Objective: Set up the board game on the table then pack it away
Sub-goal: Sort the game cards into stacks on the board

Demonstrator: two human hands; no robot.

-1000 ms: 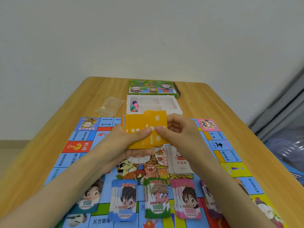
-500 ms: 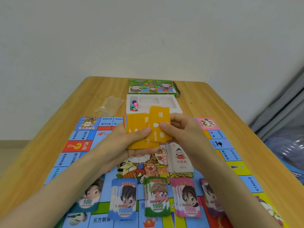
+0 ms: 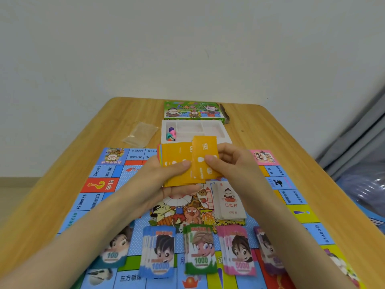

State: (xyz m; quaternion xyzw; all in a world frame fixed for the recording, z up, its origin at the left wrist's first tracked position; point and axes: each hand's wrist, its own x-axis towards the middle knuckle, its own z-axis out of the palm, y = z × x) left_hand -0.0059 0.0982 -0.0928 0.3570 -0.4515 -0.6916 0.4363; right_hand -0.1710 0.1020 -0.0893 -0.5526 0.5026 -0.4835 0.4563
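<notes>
Head view: set-up is judged well along but unfinished. One colourful paper game board (image 3: 100,184) is spread flat on the wooden bench (image 3: 62,163). Five stacks of paper play money are laid in a row toward its 6 o'clock edge: teal 100 stack (image 3: 113,253), blue 10000 stack (image 3: 159,253), green 1000 stack (image 3: 200,251), pink 5000 stack (image 3: 239,251) and a purple stack (image 3: 268,251) whose figure is partly hidden by a forearm. One pile of pale deed cards (image 3: 229,203) is set right of centre. A fan of orange cards (image 3: 177,163) is gripped in the left hand (image 3: 158,184), thumb on top, and one single orange card (image 3: 205,157) is pinched off it by the right hand (image 3: 233,163). These cards and the small coloured pawns (image 3: 171,133), too small to count, in the one white plastic tray (image 3: 220,132) at 12 o'clock are yet to be placed. One green game box (image 3: 193,110) and one clear plastic bag (image 3: 140,134) lie beyond the board; packing away is not begun.
</notes>
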